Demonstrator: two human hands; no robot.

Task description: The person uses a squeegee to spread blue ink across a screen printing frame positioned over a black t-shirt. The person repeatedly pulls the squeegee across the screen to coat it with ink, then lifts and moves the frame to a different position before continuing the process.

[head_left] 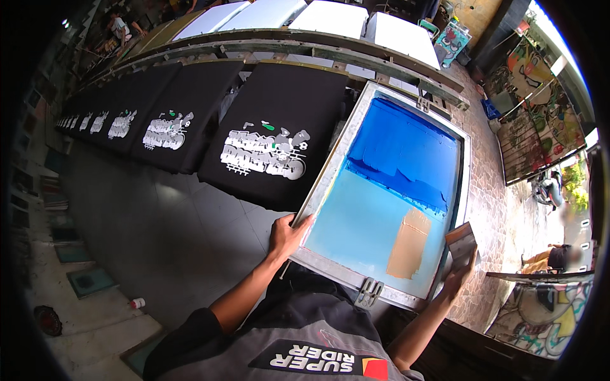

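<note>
A screen-printing frame point(462, 159) lies at an angle before me, its mesh coated with thick blue ink point(397, 149) in the upper half, paler below, with a brown tape patch point(408, 243). My left hand point(287, 236) grips its lower left side. My right hand point(462, 270), beside the frame's right side, is closed on a squeegee point(460, 240); whether it also touches the frame is unclear. A metal clamp point(370, 292) sits on the near edge, another point(424, 101) at the far end. Left of the screen is a black printed garment point(267, 95) on a platen.
More printed black garments point(168, 89) line a rail point(394, 66), with white boards point(403, 35) behind. Screens point(92, 279) lean low at left. A distant person point(121, 28) is upper left; another person point(556, 257) and a motorbike point(549, 190) stand right, near painted panels point(527, 114).
</note>
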